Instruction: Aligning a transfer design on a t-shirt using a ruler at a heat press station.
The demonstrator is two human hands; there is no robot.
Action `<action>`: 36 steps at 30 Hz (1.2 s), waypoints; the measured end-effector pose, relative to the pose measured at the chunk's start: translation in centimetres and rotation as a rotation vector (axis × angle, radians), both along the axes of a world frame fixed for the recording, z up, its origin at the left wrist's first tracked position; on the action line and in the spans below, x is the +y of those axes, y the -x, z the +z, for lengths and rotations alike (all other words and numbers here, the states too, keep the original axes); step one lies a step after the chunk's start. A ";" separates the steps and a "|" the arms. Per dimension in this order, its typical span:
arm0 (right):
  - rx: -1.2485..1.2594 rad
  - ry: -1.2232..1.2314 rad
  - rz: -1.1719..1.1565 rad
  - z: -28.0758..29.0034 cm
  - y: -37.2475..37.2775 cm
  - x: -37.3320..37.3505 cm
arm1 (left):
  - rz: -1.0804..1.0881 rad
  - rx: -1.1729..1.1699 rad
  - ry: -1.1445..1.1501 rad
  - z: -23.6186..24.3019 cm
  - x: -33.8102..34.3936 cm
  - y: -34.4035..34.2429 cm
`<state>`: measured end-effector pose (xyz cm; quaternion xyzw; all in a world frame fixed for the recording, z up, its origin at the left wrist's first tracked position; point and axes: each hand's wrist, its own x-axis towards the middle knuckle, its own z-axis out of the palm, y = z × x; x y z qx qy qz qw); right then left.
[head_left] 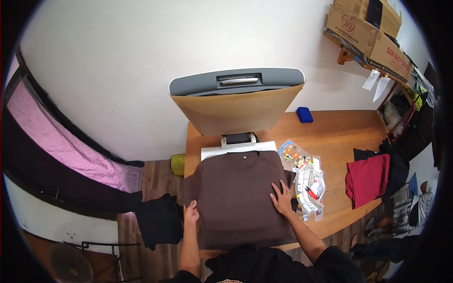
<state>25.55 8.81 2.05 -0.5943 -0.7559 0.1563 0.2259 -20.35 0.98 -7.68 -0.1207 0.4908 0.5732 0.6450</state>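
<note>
A dark brown T-shirt (240,198) lies spread flat with its collar away from me, over the white base (207,152) of a heat press. The press's grey upper plate (236,108), with a tan cover on its underside, is tilted up behind the shirt. At the shirt's left edge, my left hand (191,213) is closed on the fabric, some of its fingers hidden. My right hand (282,200) rests on the shirt's right side with fingers spread. Just right of it lie printed clear transfer sheets (309,188) and a red-handled tool (311,192), perhaps snips.
On the wooden table (339,137) are a blue box (304,114) and a folded red garment (368,181) over black cloth (400,165). Black fabric (160,221) hangs at left. Cardboard boxes (349,29) sit on a wall shelf. A person's foot (354,241) shows at lower right.
</note>
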 end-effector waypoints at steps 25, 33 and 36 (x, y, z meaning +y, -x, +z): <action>-0.315 -0.110 0.036 -0.1 3.8 13.9 | -0.821 2.018 -0.204 9.5 16.2 -8.4; -0.031 0.301 -0.540 0.5 -2.9 9.4 | -0.710 1.597 0.401 6.5 6.6 -3.5; 0.100 0.223 -0.432 0.5 -2.1 7.9 | -0.547 1.280 0.101 4.1 4.6 -2.5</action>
